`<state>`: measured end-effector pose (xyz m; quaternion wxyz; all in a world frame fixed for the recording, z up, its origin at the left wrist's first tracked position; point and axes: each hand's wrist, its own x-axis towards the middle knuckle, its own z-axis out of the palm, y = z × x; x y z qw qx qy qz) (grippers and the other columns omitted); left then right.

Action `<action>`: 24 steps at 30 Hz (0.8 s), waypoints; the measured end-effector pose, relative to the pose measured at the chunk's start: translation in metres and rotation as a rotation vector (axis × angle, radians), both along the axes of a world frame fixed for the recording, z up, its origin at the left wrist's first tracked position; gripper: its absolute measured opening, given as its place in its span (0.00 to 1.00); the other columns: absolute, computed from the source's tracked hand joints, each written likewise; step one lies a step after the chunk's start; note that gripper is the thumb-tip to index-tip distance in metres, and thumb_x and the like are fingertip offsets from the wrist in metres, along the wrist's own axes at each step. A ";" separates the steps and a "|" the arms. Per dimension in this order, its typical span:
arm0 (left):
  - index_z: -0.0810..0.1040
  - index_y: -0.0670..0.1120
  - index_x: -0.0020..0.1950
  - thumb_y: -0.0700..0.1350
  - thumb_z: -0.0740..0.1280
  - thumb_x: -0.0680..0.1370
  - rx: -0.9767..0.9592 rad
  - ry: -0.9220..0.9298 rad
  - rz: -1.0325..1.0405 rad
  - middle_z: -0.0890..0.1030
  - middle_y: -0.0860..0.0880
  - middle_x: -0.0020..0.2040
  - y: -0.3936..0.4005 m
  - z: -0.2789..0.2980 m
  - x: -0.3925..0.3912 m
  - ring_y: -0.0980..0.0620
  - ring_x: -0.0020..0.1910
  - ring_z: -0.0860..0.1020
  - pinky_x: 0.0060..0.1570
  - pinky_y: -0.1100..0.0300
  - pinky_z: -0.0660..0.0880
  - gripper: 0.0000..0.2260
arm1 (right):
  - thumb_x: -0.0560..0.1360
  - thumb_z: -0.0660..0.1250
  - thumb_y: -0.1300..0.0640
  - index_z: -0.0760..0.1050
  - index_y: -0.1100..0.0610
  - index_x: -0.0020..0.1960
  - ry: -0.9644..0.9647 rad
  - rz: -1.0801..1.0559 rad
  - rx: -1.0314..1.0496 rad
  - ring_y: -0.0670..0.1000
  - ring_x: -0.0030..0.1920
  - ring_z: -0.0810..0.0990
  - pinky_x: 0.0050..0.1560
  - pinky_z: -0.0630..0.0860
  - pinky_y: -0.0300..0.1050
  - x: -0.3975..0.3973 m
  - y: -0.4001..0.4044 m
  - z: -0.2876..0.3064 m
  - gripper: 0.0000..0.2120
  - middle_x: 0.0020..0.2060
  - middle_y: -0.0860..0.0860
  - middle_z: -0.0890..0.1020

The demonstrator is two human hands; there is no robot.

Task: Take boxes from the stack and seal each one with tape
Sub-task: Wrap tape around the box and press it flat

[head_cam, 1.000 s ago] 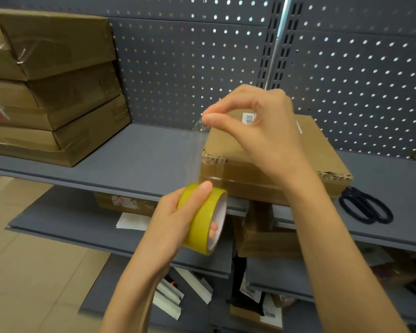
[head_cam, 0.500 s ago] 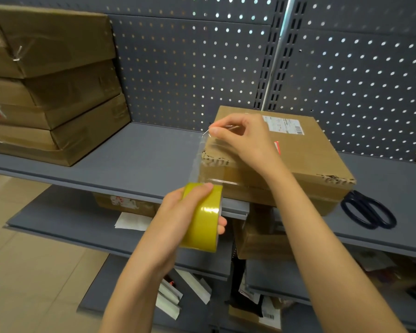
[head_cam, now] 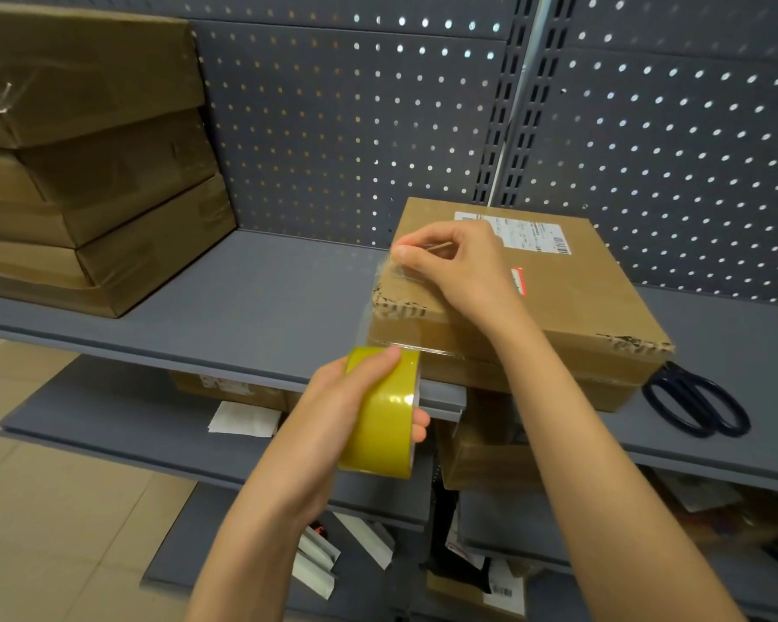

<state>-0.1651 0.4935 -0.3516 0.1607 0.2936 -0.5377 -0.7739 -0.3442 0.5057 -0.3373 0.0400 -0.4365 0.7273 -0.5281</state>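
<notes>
A brown cardboard box (head_cam: 571, 303) with a white shipping label lies flat on the grey shelf (head_cam: 261, 303), its near edge overhanging the shelf front. My left hand (head_cam: 347, 401) grips a yellow roll of clear tape (head_cam: 380, 413) just below the box's front left corner. From the roll a clear strip runs up to the box's top left edge, where my right hand (head_cam: 454, 267) pinches the strip's end against the cardboard. A stack of three brown boxes (head_cam: 95, 172) stands at the left end of the shelf.
Dark-handled scissors (head_cam: 697, 406) lie on the shelf right of the box. A perforated grey back panel (head_cam: 333, 127) closes the shelf behind. Lower shelves hold smaller boxes, papers and packets. Tiled floor shows at the lower left.
My right hand has come down from mid-air with the tape end onto the box's top left edge. The left hand with the roll has stayed near the front corner, turning the roll edge-on.
</notes>
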 end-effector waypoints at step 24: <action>0.76 0.42 0.53 0.49 0.63 0.78 0.020 0.002 -0.015 0.81 0.44 0.29 0.000 -0.005 -0.007 0.51 0.25 0.79 0.27 0.63 0.76 0.11 | 0.79 0.63 0.55 0.82 0.57 0.48 0.235 -0.085 -0.009 0.47 0.44 0.79 0.48 0.75 0.45 0.017 0.009 0.000 0.10 0.43 0.48 0.84</action>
